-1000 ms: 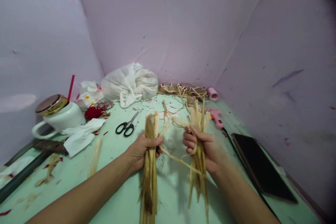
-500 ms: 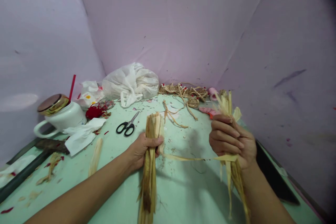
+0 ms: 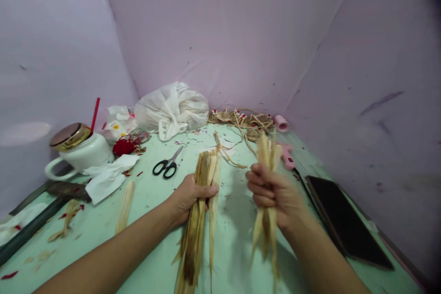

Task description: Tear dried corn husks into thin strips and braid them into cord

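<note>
My left hand [image 3: 189, 196] is closed around a thick bundle of dried straw-coloured husk strips [image 3: 198, 234] held upright over the green table [image 3: 234, 257]. My right hand [image 3: 272, 192] is closed on a thinner bunch of husk strips [image 3: 268, 155], a short way to the right of the left bundle. The two bundles do not touch. Both bunches stick out above and below the fists.
Black-handled scissors [image 3: 167, 166] lie behind my left hand. A white mug with a gold lid [image 3: 77, 149], tissue [image 3: 106, 175], a plastic bag [image 3: 172, 109], woven straw pieces [image 3: 244, 121], a pink glue gun [image 3: 285, 154] and a dark tablet [image 3: 341, 220] lie around. Pink walls enclose the table.
My right hand has come back leftward and lower with its husk bunch, close to the left bundle. The strip stretched between the two hands half a second ago now hangs by the left bundle.
</note>
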### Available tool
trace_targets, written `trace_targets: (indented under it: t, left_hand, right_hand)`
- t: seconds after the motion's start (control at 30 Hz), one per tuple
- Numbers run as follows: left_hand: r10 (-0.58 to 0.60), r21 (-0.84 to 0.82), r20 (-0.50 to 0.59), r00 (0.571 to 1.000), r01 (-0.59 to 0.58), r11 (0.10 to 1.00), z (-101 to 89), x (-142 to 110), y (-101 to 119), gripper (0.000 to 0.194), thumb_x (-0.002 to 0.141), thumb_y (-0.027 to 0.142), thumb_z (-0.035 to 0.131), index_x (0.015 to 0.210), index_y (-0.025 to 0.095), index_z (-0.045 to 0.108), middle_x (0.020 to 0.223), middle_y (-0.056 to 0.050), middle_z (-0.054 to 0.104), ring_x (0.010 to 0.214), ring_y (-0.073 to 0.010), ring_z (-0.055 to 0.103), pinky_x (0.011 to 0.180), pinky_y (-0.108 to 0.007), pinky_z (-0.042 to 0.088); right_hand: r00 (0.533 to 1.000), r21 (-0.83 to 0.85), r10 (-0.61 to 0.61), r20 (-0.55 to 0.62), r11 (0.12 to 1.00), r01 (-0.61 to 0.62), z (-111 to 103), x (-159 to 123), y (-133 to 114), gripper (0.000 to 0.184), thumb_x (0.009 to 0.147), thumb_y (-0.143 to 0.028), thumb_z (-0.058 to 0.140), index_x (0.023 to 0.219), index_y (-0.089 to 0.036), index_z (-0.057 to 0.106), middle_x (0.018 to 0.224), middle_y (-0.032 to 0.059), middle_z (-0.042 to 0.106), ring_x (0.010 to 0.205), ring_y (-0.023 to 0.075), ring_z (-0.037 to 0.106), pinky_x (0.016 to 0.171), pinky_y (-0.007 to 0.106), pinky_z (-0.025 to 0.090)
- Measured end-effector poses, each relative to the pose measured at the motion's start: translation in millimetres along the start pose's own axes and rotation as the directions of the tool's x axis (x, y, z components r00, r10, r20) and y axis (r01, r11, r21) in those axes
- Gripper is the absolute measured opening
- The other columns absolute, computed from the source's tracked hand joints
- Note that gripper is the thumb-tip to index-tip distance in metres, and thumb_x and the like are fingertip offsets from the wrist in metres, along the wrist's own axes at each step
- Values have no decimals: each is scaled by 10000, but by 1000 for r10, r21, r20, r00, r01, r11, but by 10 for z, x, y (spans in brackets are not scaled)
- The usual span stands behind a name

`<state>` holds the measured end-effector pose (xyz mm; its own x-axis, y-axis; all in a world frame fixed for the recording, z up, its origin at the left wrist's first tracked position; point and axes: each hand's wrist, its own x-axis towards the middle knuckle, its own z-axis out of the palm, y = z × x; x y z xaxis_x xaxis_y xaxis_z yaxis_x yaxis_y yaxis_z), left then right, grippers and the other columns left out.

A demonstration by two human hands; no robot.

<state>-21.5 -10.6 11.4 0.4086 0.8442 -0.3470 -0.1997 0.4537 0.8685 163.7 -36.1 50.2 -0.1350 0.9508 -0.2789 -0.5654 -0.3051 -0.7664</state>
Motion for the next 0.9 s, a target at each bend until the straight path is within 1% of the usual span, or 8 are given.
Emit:
trace_targets:
  t: [0.07,0.17,0.23,0.33,0.5,0.73,0.8,0.9]
  left_hand:
    - [26,36,13,1000,-26,999,3,-9,-5,369,463,322,780,679,103,577,486,20,508,390,-78,440,374,-205,347]
    - [38,72,34,999,-40,997,21,-32,1,393,460,322,779,728,95,603,493,19,516,392,-72,433,370,-198,352]
    - [28,91,46,999,-33,995,37,-47,5,425,455,319,779,776,88,621,506,12,531,396,-74,438,376,-199,361]
    - [21,107,55,998,-26,994,59,-54,0,396,475,317,766,762,83,628,496,1,536,394,-81,449,378,-201,364]
    - [18,22,-42,999,-17,1000,72,-32,-5,225,492,227,726,622,92,602,466,0,521,373,-78,444,371,-199,350]
    - [14,-33,-6,1000,-14,999,54,-33,6,167,470,166,699,555,104,569,420,15,490,355,-61,430,380,-178,336]
    - [24,-2,-15,1000,-24,1000,59,-39,1,153,468,153,685,553,101,569,423,15,490,352,-61,432,373,-174,325]
    - [64,61,-58,996,-60,996,76,-49,-3,122,480,136,659,561,98,576,427,12,499,338,-67,424,354,-181,313]
  right_hand:
    - [995,-113,43,-93,992,-53,73,74,204,432,500,-325,769,615,-178,379,446,-122,260,350,-10,133,305,121,59]
    - [988,-192,113,-103,973,-131,146,120,430,407,535,-366,744,657,-170,409,443,-119,265,352,-7,148,317,132,69]
    - [986,-226,133,-100,962,-153,167,120,498,384,556,-381,724,694,-166,437,430,-122,254,351,-3,146,324,140,68]
    - [986,-263,113,-123,954,-142,167,115,510,353,557,-353,711,704,-166,450,411,-123,251,348,3,156,332,152,67]
    - [988,-354,73,-134,928,-116,149,117,465,305,548,-341,677,620,-164,439,368,-103,296,336,14,186,337,173,70]
    - [992,-465,46,-121,880,-98,174,91,448,264,600,-359,633,617,-176,443,365,-105,279,332,30,186,346,190,101]
    - [992,-508,-21,-123,860,-45,189,93,453,233,607,-332,628,612,-174,457,379,-98,293,345,37,205,354,196,139]
    - [975,-605,-194,-107,791,91,211,95,456,161,610,-269,615,576,-159,503,424,-65,379,400,62,300,396,208,237]
